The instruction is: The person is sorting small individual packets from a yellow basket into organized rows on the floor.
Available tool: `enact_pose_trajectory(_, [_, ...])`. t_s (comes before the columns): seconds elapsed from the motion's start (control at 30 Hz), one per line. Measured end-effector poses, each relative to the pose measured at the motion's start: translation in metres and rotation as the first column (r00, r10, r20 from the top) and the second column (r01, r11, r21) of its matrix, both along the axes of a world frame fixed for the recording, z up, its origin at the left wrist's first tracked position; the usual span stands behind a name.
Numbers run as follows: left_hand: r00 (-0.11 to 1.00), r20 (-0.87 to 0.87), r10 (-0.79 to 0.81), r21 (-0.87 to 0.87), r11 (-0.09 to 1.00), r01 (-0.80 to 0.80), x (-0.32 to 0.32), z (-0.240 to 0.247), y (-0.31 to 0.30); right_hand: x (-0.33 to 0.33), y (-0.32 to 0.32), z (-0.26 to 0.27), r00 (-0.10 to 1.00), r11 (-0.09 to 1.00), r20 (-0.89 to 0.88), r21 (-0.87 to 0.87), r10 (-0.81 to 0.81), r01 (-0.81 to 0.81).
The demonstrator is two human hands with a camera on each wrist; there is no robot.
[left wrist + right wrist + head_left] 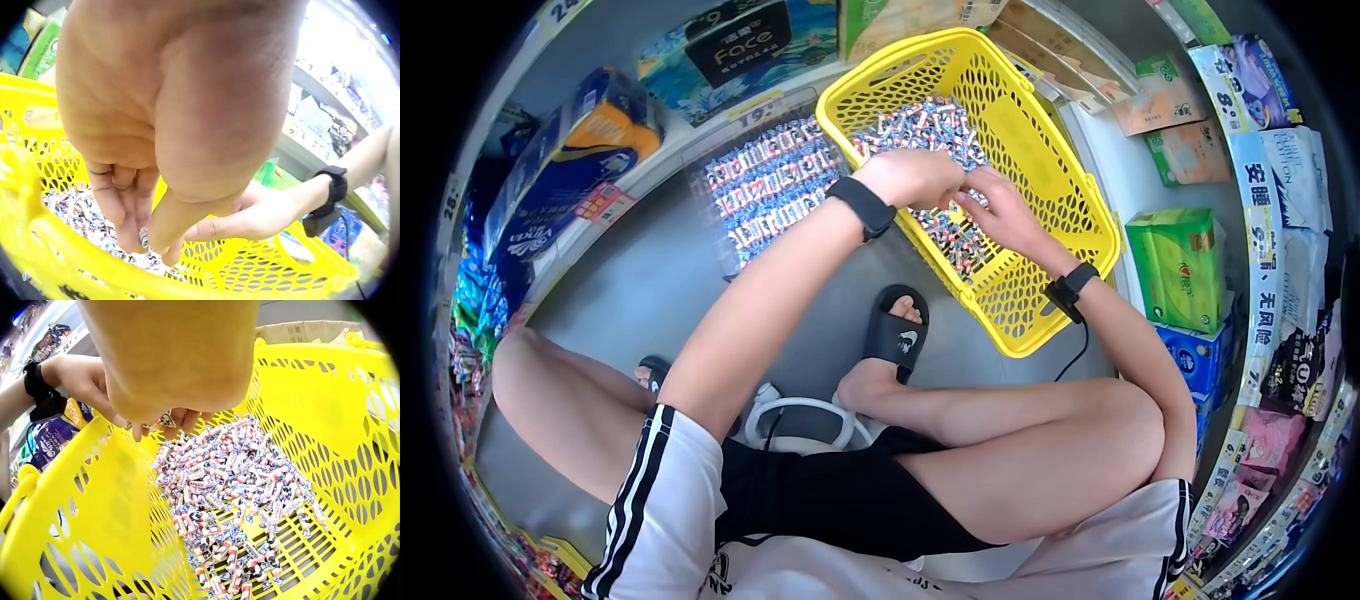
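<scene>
Both hands meet over a yellow plastic basket (1050,160) that holds a heap of small wrapped candies (231,462). My left hand (915,178) pinches a wrapped candy (145,238) between thumb and fingers, above the heap. Close against it, the curled fingers of my right hand (1005,212) hold a wrapped candy (167,419); its thumb side is partly hidden. On the floor left of the basket, more candies lie in neat rows (765,190).
Shelves with tissue packs surround the spot, among them a green pack (1175,265) at right and a blue pack (565,160) at left. A slippered foot (897,325) stands near the basket. A white ring-shaped object (800,420) is between the legs.
</scene>
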State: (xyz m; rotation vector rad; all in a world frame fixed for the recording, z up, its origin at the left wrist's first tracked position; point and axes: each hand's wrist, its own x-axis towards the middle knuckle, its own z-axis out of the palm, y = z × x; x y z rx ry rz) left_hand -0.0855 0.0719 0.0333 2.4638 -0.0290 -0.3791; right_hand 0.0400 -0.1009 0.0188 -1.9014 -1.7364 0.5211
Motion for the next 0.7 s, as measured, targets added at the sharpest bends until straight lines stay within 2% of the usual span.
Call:
enact_pose_trajectory(0.07, [0.999, 0.039, 0.002, -0.024, 1.000, -0.001, -0.011, -0.005, 0.006, -0.005, 0.001, 0.009, 1.000, 1.000, 0.020, 0.014, -0.005, 0.005])
enact_pose_trajectory(0.13, [0.983, 0.181, 0.005, -0.045, 0.999, 0.003, -0.028, 0.003, 0.004, -0.011, 0.002, 0.016, 0.999, 0.999, 0.041, 0.039, -0.009, 0.007])
enact_pose_trajectory(0.17, [0.982, 0.190, 0.009, -0.043, 0.999, 0.000, -0.034, 0.008, 0.002, -0.014, 0.002, 0.020, 0.999, 0.999, 0.050, 0.040, -0.005, 0.003])
enact_pose_trajectory(0.23, [0.943, 0.290, 0.161, -0.095, 0.986, -0.139, -0.050, 0.018, -0.005, -0.025, 0.004, 0.032, 0.998, 0.999, 0.057, 0.050, 0.008, -0.011])
enact_pose_trajectory(0.3, [0.930, 0.321, 0.181, -0.110, 0.982, -0.153, -0.065, 0.022, -0.005, -0.034, 0.009, 0.038, 0.998, 0.997, 0.060, 0.074, 0.031, -0.036])
enact_pose_trajectory(0.4, [0.857, 0.431, 0.281, -0.146, 0.959, -0.241, -0.082, 0.027, -0.005, -0.047, 0.017, 0.048, 0.996, 0.993, 0.084, 0.110, 0.040, -0.049])
enact_pose_trajectory(0.53, [0.700, 0.555, 0.450, -0.307, 0.893, -0.331, -0.108, 0.034, 0.004, -0.069, 0.037, 0.062, 0.999, 0.981, 0.043, 0.189, 0.028, -0.036])
enact_pose_trajectory(0.63, [0.639, 0.596, 0.486, -0.307, 0.874, -0.378, -0.130, 0.035, 0.012, -0.086, 0.049, 0.077, 0.999, 0.992, -0.042, 0.123, 0.002, 0.003])
enact_pose_trajectory(0.7, [0.631, 0.602, 0.488, -0.298, 0.871, -0.390, -0.142, 0.034, 0.020, -0.096, 0.057, 0.082, 1.000, 0.994, -0.017, 0.111, 0.011, -0.009])
